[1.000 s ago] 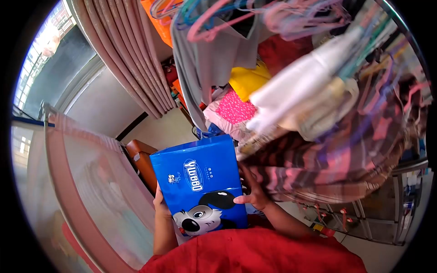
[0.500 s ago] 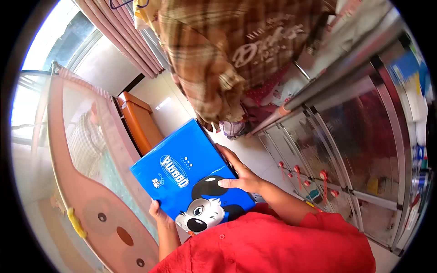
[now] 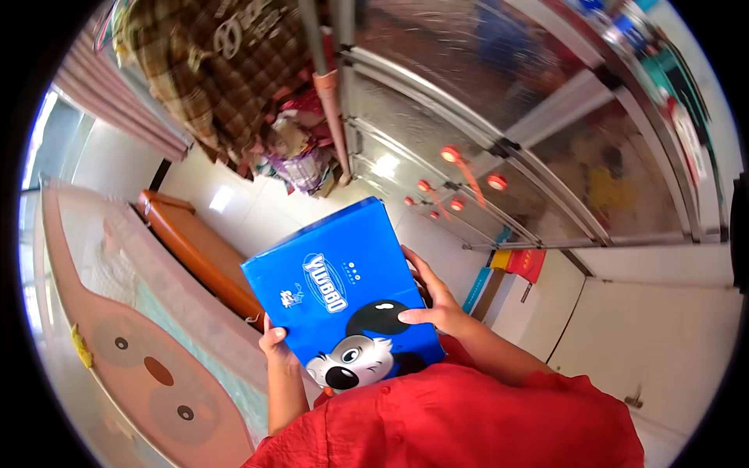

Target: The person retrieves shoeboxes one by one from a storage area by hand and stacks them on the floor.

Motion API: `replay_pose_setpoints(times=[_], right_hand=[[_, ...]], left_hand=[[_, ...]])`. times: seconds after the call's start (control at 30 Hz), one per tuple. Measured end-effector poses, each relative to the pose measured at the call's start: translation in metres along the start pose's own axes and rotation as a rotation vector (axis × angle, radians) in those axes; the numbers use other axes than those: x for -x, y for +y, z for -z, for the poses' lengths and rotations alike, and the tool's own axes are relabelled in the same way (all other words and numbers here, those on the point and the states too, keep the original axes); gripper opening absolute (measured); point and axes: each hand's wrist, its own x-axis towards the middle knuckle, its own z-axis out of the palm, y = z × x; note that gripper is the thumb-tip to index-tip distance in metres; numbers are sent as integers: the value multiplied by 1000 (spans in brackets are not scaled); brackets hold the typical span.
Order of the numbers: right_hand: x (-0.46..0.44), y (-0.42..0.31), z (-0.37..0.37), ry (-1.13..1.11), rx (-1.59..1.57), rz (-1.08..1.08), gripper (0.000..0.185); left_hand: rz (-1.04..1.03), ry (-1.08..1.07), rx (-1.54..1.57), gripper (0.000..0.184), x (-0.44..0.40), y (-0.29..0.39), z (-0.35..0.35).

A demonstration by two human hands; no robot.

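Observation:
A blue cardboard box point(image 3: 355, 246) with white "YUBBO" lettering and a winking black-and-white cartoon animal is held in front of my red shirt point(image 3: 437, 421). It tilts, its printed face turned up toward me. My left hand point(image 3: 278, 347) grips its lower left edge, thumb on the printed face. On the opposite edge, my right hand point(image 3: 437, 304) is closed around the side, with the thumb resting on the cartoon's black ear. The fingers under the box are mostly hidden.
A mesh bed rail with a bear face point(image 3: 156, 370) stands at left, beside a brown cabinet point(image 3: 199, 246). Plaid clothing point(image 3: 211, 78) hangs ahead. A clear-doored storage rack point(image 3: 484, 132) with red latches fills the right. Colourful boxes point(image 3: 511, 265) sit beyond it near a white door point(image 3: 647, 335).
My view has turned to the right, so the hanging clothes and bed rail shift left and the white door appears. Both hands keep hold of the blue box.

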Motion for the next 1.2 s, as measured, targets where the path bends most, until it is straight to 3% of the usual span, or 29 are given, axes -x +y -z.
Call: replay_pose_setpoints(times=[0.3, 0.47, 0.7, 0.8, 0.9, 1.03, 1.2], right_hand=[[143, 2, 91, 342, -92, 122, 99], [239, 24, 162, 505, -260, 161, 100], [377, 57, 269, 727, -577, 7, 89], [420, 90, 308, 911, -599, -138, 92], [451, 121, 351, 964, -707, -215, 90], [456, 156, 415, 971, -664, -295, 90], [444, 190, 518, 1020, -447, -355, 90]], left_hand=[[269, -355, -188, 69, 9, -107, -100], [499, -413, -383, 68, 20, -206, -154], [763, -424, -632, 72, 85, -362, -219], [1075, -439, -754, 64, 100, -416, -222], [1236, -325, -776, 43, 107, -477, -219], [1165, -201, -916, 34, 84, -554, -225], [1078, -344, -888, 50, 1, -675, -239]])
